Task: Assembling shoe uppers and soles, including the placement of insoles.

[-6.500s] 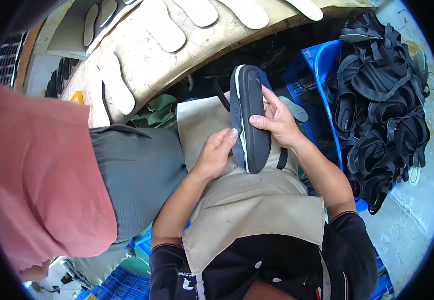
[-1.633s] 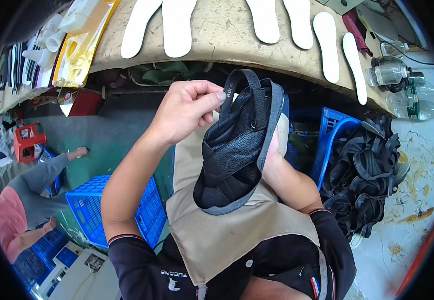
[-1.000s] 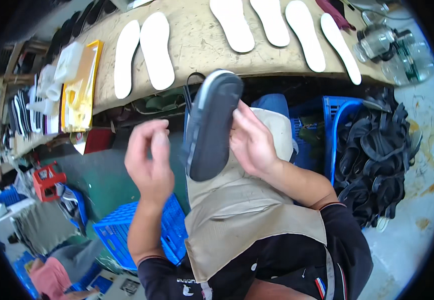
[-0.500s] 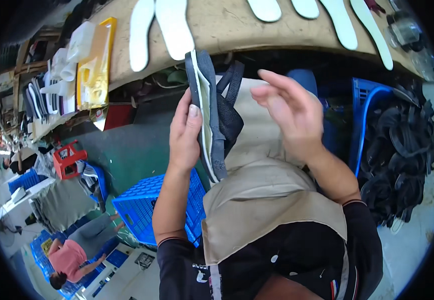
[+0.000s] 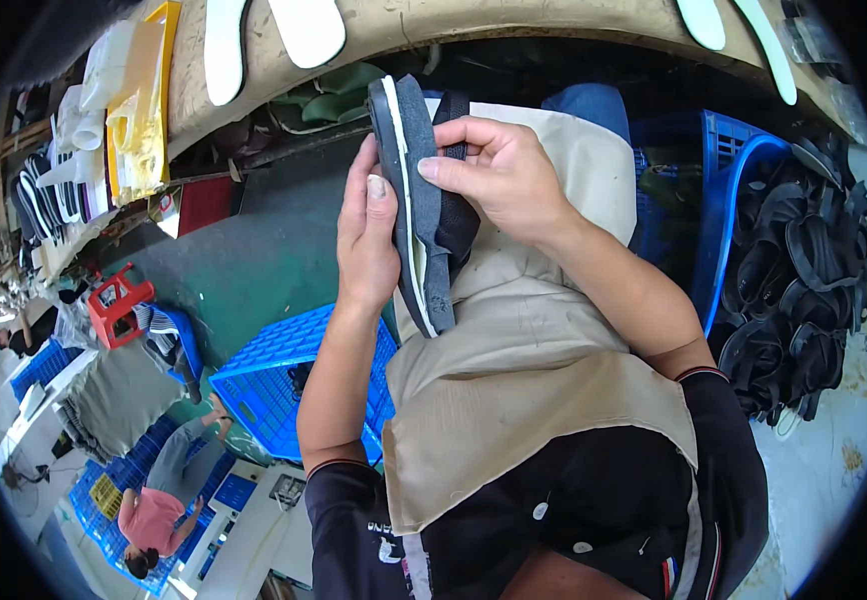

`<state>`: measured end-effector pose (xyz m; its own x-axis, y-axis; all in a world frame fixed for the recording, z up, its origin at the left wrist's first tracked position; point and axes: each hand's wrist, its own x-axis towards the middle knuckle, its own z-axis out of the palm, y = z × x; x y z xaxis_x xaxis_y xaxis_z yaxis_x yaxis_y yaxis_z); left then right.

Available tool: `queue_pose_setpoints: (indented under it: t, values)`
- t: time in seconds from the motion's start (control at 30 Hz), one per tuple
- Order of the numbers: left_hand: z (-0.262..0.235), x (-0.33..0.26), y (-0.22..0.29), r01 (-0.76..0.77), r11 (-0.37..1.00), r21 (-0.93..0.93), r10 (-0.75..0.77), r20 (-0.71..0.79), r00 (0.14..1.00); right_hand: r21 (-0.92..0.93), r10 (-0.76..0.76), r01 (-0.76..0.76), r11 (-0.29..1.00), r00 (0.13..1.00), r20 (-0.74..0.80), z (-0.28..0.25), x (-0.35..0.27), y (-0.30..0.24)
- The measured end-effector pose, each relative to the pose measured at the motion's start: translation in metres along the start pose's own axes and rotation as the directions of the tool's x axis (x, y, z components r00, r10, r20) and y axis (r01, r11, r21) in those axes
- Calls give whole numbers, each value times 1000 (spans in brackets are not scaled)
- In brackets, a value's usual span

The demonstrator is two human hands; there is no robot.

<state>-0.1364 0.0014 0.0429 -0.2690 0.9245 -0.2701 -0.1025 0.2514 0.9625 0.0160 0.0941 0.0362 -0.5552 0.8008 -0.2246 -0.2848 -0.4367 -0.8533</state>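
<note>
Over my lap I hold a sandal [image 5: 417, 185] on its side, its dark sole to the left and its black straps [image 5: 459, 235] to the right. Between the sole and the dark grey upper layer runs a whitish seam, which gapes near the lower end. My left hand [image 5: 369, 240] grips the sole from the left, thumb over its edge. With thumb and fingers my right hand [image 5: 499, 180] pinches the grey layer's edge near the upper end. White insoles [image 5: 306, 30] lie on the brown bench [image 5: 424, 22] beyond.
At the right stands a blue crate [image 5: 724, 220] beside a heap of black sandals [image 5: 799, 270]. Another blue crate [image 5: 294, 365] sits on the floor at my left. A yellow tray [image 5: 144, 110] with glue-like residue rests at the bench's left. Farther off are a red stool [image 5: 122, 305] and a person in pink [image 5: 159, 520].
My right hand has come in from the right and closed on the sandal's grey layer. The gap along the upper part looks narrower. The view has shifted slightly.
</note>
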Motion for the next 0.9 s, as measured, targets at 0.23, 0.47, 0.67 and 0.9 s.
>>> queue_pose_setpoints:
  t: [0.23, 0.47, 0.67, 0.9]
  values:
    - [-2, 1, 4, 57, 998, 13, -58, 53, 997, 21, 124, -127, 992, 987, 104, -15, 14, -3]
    - [5, 7, -1, -50, 996, 75, 49, 20, 999, 8, 113, -114, 993, 988, 103, -8, 16, 1]
    - [6, 8, -16, -60, 998, 15, 61, -78, 995, -159, 120, -96, 983, 980, 156, -12, 11, 1]
    - [9, 5, -34, -58, 997, -48, 48, -177, 983, -141, 169, -132, 981, 942, 291, -22, 4, 23]
